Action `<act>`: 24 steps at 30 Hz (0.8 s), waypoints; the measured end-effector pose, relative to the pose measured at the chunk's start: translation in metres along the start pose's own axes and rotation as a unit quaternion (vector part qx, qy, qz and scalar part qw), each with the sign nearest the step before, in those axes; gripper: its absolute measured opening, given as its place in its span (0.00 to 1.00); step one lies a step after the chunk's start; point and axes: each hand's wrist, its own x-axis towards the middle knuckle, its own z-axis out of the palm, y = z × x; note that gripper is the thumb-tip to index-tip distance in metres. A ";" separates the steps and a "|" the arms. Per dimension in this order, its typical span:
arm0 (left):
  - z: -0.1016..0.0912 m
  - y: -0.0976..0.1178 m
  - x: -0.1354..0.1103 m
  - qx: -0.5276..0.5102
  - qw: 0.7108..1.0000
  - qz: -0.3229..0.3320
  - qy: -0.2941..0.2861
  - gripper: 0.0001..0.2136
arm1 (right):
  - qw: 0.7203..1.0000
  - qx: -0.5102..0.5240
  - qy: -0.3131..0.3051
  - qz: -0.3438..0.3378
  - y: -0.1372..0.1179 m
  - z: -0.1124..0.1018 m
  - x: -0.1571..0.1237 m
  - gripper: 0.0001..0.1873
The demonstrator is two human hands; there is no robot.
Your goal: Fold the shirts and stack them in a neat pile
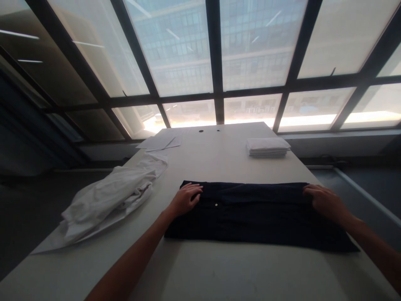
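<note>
A dark navy garment (257,215) lies flat across the white table (219,267), folded into a long band, with a small white button showing near its left part. My left hand (185,199) rests on the garment's far left corner, fingers curled over the folded edge. My right hand (324,200) sits on the far right corner, fingers bent over the fabric's edge. Both hands grip the cloth at its top fold.
A crumpled pile of white garments (109,200) lies at the table's left edge. A neat stack of folded white cloth (267,147) sits at the far right. Sheets of paper (159,142) lie at the far left. Large windows rise behind the table.
</note>
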 end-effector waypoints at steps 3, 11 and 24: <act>0.008 0.030 0.022 -0.006 1.000 -0.004 0.021 0.16 | 0.999 0.022 0.019 0.016 -0.032 -0.007 0.017 0.21; 0.088 0.102 0.102 0.038 0.998 0.007 -0.058 0.24 | 0.990 0.134 0.044 0.008 -0.188 0.040 0.094 0.32; 0.110 0.094 0.104 0.060 0.996 0.013 -0.058 0.27 | 0.995 0.061 -0.082 0.016 -0.189 0.066 0.086 0.38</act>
